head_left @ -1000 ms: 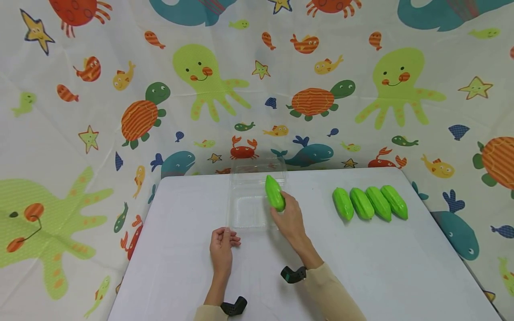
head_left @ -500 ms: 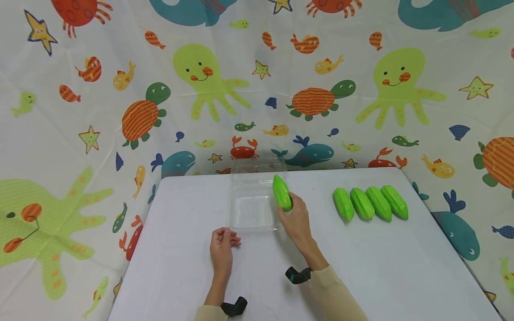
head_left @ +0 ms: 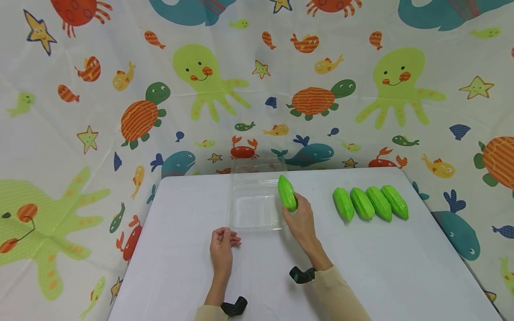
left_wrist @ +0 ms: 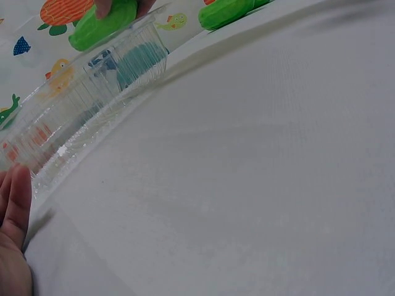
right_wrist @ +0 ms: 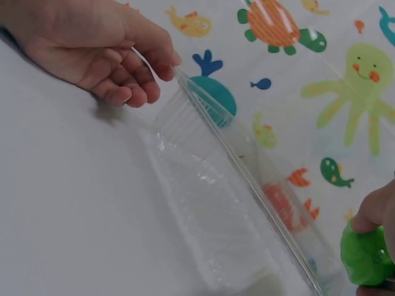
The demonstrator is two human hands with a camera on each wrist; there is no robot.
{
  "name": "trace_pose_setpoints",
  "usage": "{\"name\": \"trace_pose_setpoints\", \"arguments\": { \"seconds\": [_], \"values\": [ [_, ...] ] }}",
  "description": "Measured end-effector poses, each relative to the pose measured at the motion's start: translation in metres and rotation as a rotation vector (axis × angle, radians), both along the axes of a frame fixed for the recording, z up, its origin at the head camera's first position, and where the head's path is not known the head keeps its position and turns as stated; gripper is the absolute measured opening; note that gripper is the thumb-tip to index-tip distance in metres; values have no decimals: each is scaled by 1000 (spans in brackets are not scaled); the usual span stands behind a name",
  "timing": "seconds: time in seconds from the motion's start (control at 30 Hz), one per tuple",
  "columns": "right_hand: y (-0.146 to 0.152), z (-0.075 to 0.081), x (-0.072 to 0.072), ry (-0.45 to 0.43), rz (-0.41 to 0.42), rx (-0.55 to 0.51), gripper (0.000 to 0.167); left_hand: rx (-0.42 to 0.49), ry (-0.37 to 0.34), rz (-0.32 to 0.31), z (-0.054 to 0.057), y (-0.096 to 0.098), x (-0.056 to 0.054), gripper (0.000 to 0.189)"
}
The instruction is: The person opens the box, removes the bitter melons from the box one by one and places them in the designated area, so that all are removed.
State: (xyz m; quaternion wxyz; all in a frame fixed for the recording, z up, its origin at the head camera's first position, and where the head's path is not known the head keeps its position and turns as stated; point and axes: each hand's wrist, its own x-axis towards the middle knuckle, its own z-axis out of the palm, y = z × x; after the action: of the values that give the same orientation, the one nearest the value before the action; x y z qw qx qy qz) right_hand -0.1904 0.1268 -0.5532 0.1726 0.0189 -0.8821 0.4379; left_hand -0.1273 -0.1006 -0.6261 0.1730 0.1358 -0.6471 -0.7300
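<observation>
In the head view my right hand [head_left: 301, 221] holds a bright green, ridged vegetable, shaped like a stubby cucumber [head_left: 286, 191], between thumb and fingers. It hangs over the right edge of a clear plastic container [head_left: 257, 229], tip pointing away from me. In the left wrist view the green vegetable [left_wrist: 102, 29] shows above the container's rim. My left hand [head_left: 222, 245] is at the near left corner of the container; the right wrist view shows its thumb and forefinger pinching the rim [right_wrist: 234, 157], its other fingers loosely curled. The container's transparent lid [head_left: 259, 167] stands raised at the back.
Several more green ridged vegetables [head_left: 361, 203] lie side by side in a row on the right of the white table [head_left: 180, 267]. A white curtain [head_left: 257, 93] printed with sea animals hangs behind the table's back edge.
My right hand has moved to the right with the green vegetable, from over the container to its right edge. The left hand and the container have stayed in place.
</observation>
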Motion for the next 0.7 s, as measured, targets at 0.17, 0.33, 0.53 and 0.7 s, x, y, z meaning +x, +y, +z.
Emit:
{"name": "trace_pose_setpoints", "arguments": {
  "seconds": [0.17, 0.33, 0.53, 0.7],
  "values": [
    [4, -1, 0, 18, -9, 6, 54, 16, -6, -8, 0, 0, 0, 27],
    [7, -3, 0, 10, -14, 6, 53, 16, -11, -7, -1, -1, -1, 27],
    [10, -5, 1, 0, -17, 4, 54, 12, -10, -10, -2, -1, -1, 27],
    [13, -8, 0, -4, -28, 7, 54, 14, -6, -7, -3, -1, -1, 26]
  ]
}}
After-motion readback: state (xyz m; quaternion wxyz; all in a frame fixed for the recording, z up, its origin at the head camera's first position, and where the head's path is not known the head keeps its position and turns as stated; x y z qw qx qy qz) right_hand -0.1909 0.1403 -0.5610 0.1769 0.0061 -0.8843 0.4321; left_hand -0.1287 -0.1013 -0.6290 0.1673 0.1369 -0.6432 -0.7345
